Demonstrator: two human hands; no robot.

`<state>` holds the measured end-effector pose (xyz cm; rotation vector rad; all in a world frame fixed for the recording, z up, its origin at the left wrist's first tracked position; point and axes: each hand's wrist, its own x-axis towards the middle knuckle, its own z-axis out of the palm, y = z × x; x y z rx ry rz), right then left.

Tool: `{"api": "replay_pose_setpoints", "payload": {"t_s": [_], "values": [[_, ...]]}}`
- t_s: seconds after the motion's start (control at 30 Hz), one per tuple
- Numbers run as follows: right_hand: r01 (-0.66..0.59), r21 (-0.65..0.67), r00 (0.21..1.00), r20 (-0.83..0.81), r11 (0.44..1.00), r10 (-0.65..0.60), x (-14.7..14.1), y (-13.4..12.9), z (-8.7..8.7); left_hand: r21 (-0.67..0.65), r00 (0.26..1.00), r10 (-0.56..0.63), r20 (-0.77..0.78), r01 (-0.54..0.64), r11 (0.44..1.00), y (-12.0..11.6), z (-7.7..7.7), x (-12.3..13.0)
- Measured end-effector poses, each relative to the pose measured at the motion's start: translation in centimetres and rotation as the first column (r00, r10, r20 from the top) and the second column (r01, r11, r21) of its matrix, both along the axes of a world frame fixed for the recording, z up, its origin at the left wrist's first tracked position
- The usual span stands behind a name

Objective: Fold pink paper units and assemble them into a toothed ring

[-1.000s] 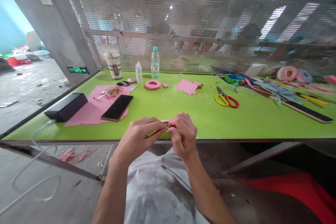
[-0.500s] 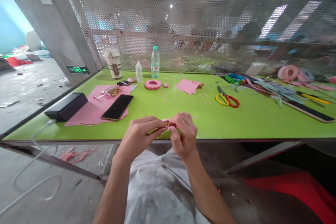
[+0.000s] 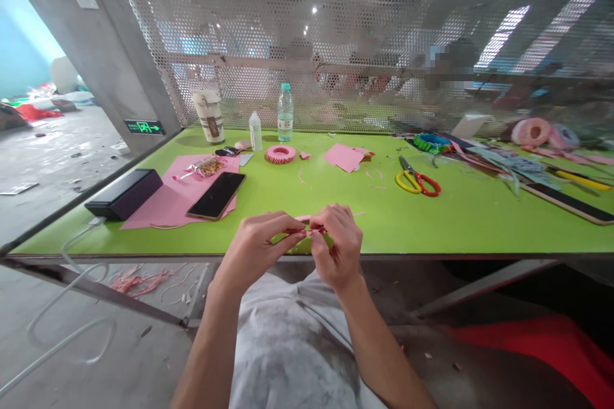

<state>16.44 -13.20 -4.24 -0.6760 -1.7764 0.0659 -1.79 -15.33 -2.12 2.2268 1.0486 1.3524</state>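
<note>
Close to the front edge of the green table, my left hand and my right hand meet fingertip to fingertip. Both pinch a small pink strip piece, mostly covered by the fingers. A thin pink end sticks out past my right hand. Behind them lie a pink ring with a toothed edge, a pink paper square and scissors with one yellow and one red handle.
At left are a black box with a white cable, a phone, pink sheets and a snack bag. A paper cup and bottles stand behind. Strips, a green-blue ring and another phone lie right.
The view has shifted slightly. Both hands keep nearly the same pose around the pink piece, with only a small shift of the fingers.
</note>
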Motion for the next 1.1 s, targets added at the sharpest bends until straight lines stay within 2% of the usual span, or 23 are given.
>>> {"api": "replay_pose_setpoints", "payload": {"t_s": [0.17,0.3,0.37,0.43,0.63,0.77,1.1], "values": [[-0.009,-0.054,0.999,-0.045,0.999,0.006,0.0,0.3,0.4,0.010,0.997,0.067,0.041,-0.067,0.998,0.7,0.1,0.6],[-0.070,-0.238,0.993,-0.113,0.969,0.044,-0.2,1.1,1.5,0.022,0.967,0.163,0.194,-0.170,0.985,2.2,-0.3,1.8],[-0.117,-0.299,0.987,-0.144,0.947,0.077,-0.2,1.7,2.0,0.007,0.955,0.178,0.239,-0.185,0.983,2.9,-0.4,2.3],[-0.150,-0.315,0.980,-0.174,0.937,0.099,-0.1,2.4,2.5,0.000,0.956,0.184,0.227,-0.189,0.982,3.5,-0.4,2.6],[-0.211,-0.369,0.961,-0.250,0.905,0.122,0.4,4.0,3.3,0.048,0.975,0.217,0.052,-0.220,0.974,3.8,0.0,2.9],[-0.296,-0.418,0.937,-0.304,0.859,0.175,0.5,4.1,3.2,0.022,0.958,0.273,0.091,-0.276,0.961,3.5,0.0,3.1],[-0.297,-0.493,0.943,-0.285,0.818,0.171,0.3,3.5,3.0,0.028,0.939,0.322,0.124,-0.328,0.944,3.0,-0.2,2.5]]}}
